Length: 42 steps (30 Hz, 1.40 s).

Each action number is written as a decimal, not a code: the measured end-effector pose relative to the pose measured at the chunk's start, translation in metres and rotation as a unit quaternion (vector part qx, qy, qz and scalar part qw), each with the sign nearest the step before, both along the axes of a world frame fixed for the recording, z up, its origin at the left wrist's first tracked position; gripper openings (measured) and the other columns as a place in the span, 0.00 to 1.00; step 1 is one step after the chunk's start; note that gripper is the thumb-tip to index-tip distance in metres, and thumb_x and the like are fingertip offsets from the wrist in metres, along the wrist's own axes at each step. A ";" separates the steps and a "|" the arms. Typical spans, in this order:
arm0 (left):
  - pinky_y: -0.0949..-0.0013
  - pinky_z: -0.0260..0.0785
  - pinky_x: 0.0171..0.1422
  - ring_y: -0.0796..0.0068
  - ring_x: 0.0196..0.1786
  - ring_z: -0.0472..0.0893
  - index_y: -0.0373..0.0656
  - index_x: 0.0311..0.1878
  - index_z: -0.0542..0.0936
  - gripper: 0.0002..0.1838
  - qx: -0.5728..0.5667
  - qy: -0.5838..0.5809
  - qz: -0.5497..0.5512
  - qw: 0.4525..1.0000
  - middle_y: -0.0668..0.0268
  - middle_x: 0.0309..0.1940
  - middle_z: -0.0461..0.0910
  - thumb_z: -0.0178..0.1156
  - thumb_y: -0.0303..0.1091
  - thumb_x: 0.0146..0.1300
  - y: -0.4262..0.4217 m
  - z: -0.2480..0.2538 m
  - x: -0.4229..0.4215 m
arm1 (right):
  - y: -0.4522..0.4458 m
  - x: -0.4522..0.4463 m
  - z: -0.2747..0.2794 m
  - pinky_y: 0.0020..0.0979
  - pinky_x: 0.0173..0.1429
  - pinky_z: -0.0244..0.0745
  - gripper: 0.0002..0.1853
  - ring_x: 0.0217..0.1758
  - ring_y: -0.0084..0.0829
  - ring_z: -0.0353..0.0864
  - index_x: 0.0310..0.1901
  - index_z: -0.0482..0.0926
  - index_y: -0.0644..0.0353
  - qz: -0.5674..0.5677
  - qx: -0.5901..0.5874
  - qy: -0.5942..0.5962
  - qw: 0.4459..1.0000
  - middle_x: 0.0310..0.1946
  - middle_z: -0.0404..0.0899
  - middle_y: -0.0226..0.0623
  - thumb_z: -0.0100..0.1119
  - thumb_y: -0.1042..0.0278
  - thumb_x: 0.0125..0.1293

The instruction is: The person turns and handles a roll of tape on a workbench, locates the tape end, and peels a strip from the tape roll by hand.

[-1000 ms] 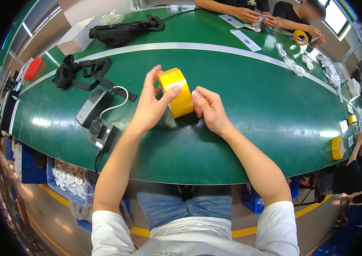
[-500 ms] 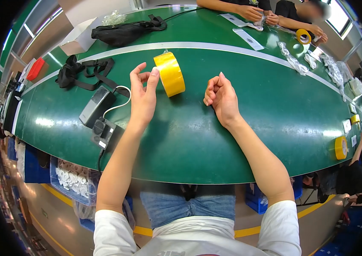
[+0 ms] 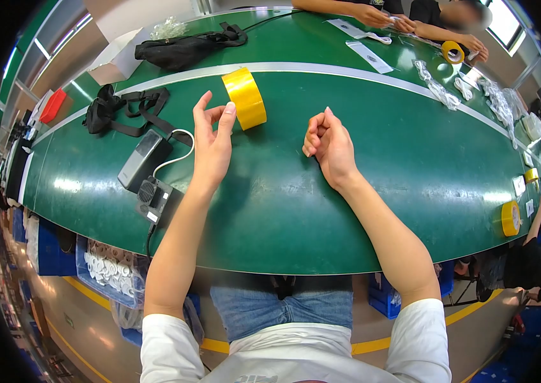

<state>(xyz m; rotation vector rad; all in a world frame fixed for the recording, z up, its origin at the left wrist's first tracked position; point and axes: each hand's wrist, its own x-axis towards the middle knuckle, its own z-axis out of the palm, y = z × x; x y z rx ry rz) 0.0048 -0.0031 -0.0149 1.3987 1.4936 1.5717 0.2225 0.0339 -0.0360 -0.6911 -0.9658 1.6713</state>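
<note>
A large roll of yellow tape [image 3: 245, 99] stands on its edge on the green table [image 3: 270, 223], just beyond my left hand. My left hand [image 3: 213, 140] is raised with thumb and fingers apart, holding nothing; its thumb tip overlaps the roll's left side, and whether they touch is unclear. To the right, my right hand [image 3: 330, 147] hovers over the table with its fingers loosely curled and its thumb up. Nothing shows in it, and bare table lies between it and the roll.
Left of my hands are a power bank [image 3: 144, 159] with a white cable, a small black device [image 3: 154, 196] and black straps [image 3: 146, 112]. A black bag [image 3: 184, 50] lies farther back. Other people's hands work at the back right. Another tape roll [image 3: 510, 218] is at right.
The tape roll has left my hands and moved away, toward the table's far side. Both hands have drawn apart, and my left hand's fingers have come off the roll.
</note>
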 end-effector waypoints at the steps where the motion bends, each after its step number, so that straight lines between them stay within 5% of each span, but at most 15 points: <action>1: 0.66 0.67 0.63 0.71 0.61 0.76 0.40 0.78 0.57 0.37 0.002 0.003 0.000 1.000 0.57 0.57 0.79 0.55 0.52 0.77 -0.001 0.001 0.001 | 0.000 0.000 0.000 0.29 0.32 0.66 0.24 0.22 0.24 0.67 0.34 0.71 0.57 0.001 0.001 -0.003 1.000 0.20 0.65 0.27 0.39 0.46 0.82; 6: 0.68 0.66 0.65 0.73 0.58 0.75 0.35 0.78 0.52 0.42 0.003 0.023 -0.011 1.000 0.56 0.58 0.76 0.60 0.50 0.76 -0.004 0.008 0.005 | 0.000 -0.001 0.001 0.29 0.32 0.65 0.24 0.22 0.23 0.66 0.34 0.71 0.57 0.002 -0.003 0.000 1.000 0.20 0.65 0.27 0.39 0.47 0.83; 8: 0.69 0.65 0.67 0.74 0.58 0.76 0.34 0.79 0.48 0.43 0.014 -0.054 -0.048 0.997 0.57 0.56 0.79 0.58 0.51 0.77 -0.007 0.010 0.008 | -0.001 0.000 0.000 0.29 0.32 0.65 0.24 0.22 0.23 0.66 0.34 0.71 0.58 0.000 -0.006 0.001 1.000 0.20 0.65 0.27 0.39 0.47 0.83; 11: 0.69 0.62 0.69 0.75 0.57 0.77 0.34 0.80 0.46 0.43 -0.006 -0.017 -0.048 0.999 0.57 0.52 0.83 0.54 0.52 0.79 -0.008 0.013 0.003 | 0.000 0.000 0.001 0.29 0.32 0.65 0.24 0.22 0.23 0.66 0.34 0.71 0.58 0.002 -0.006 0.003 1.000 0.20 0.65 0.27 0.39 0.48 0.83; 15: 0.68 0.62 0.69 0.74 0.53 0.79 0.31 0.78 0.52 0.40 -0.053 0.022 -0.055 0.997 0.59 0.44 0.87 0.52 0.53 0.80 -0.005 0.015 -0.010 | 0.000 -0.001 -0.001 0.29 0.31 0.65 0.23 0.22 0.23 0.65 0.34 0.71 0.57 -0.015 -0.011 0.013 1.000 0.19 0.64 0.26 0.40 0.48 0.83; 19: 0.74 0.69 0.51 0.80 0.43 0.77 0.37 0.66 0.71 0.27 0.044 -0.007 0.045 0.998 0.70 0.32 0.81 0.49 0.53 0.80 -0.002 0.022 -0.023 | 0.000 0.000 -0.003 0.29 0.30 0.63 0.22 0.20 0.22 0.63 0.32 0.70 0.55 -0.090 -0.035 0.079 0.992 0.18 0.62 0.25 0.42 0.48 0.82; 24: 0.74 0.68 0.52 0.80 0.48 0.78 0.41 0.63 0.75 0.22 0.068 -0.039 0.012 0.997 0.70 0.41 0.81 0.51 0.48 0.79 -0.006 0.029 -0.028 | 0.002 0.005 -0.002 0.27 0.24 0.56 0.24 0.18 0.19 0.58 0.28 0.68 0.55 -0.252 0.003 0.034 0.967 0.16 0.59 0.24 0.44 0.51 0.82; 27: 0.67 0.68 0.61 0.74 0.58 0.76 0.40 0.66 0.74 0.25 0.124 0.040 -0.042 0.991 0.62 0.53 0.79 0.56 0.49 0.75 -0.007 0.027 -0.020 | 0.001 0.003 0.000 0.27 0.24 0.56 0.23 0.17 0.18 0.57 0.27 0.68 0.56 -0.259 0.000 0.021 0.966 0.16 0.59 0.24 0.44 0.52 0.82; 33: 0.56 0.68 0.67 0.54 0.63 0.76 0.40 0.61 0.77 0.32 0.196 0.272 -0.185 0.924 0.54 0.56 0.76 0.69 0.52 0.60 -0.017 0.031 -0.002 | 0.002 0.003 -0.003 0.26 0.25 0.56 0.22 0.18 0.19 0.56 0.28 0.68 0.55 -0.236 0.018 0.005 0.972 0.16 0.59 0.24 0.45 0.52 0.81; 35: 0.60 0.68 0.65 0.59 0.59 0.77 0.39 0.61 0.78 0.36 0.155 0.266 -0.217 0.926 0.55 0.56 0.77 0.63 0.62 0.63 -0.019 0.027 0.005 | 0.002 0.003 -0.003 0.26 0.25 0.57 0.22 0.18 0.19 0.57 0.28 0.68 0.55 -0.233 0.018 0.006 0.972 0.16 0.59 0.24 0.45 0.52 0.81; 40: 0.65 0.70 0.64 0.65 0.57 0.79 0.38 0.61 0.78 0.25 0.119 0.179 -0.278 0.936 0.57 0.53 0.80 0.43 0.50 0.82 -0.015 0.020 0.003 | 0.002 0.001 -0.003 0.25 0.23 0.56 0.23 0.17 0.17 0.57 0.27 0.69 0.57 -0.240 0.027 -0.001 0.970 0.16 0.60 0.23 0.44 0.54 0.82; 42: 0.64 0.70 0.64 0.62 0.56 0.80 0.37 0.60 0.78 0.22 0.093 0.153 -0.254 0.951 0.56 0.52 0.80 0.46 0.44 0.80 -0.014 0.016 0.005 | 0.002 0.001 -0.003 0.25 0.23 0.56 0.24 0.17 0.16 0.57 0.27 0.69 0.57 -0.234 0.032 -0.010 0.972 0.16 0.60 0.23 0.44 0.53 0.82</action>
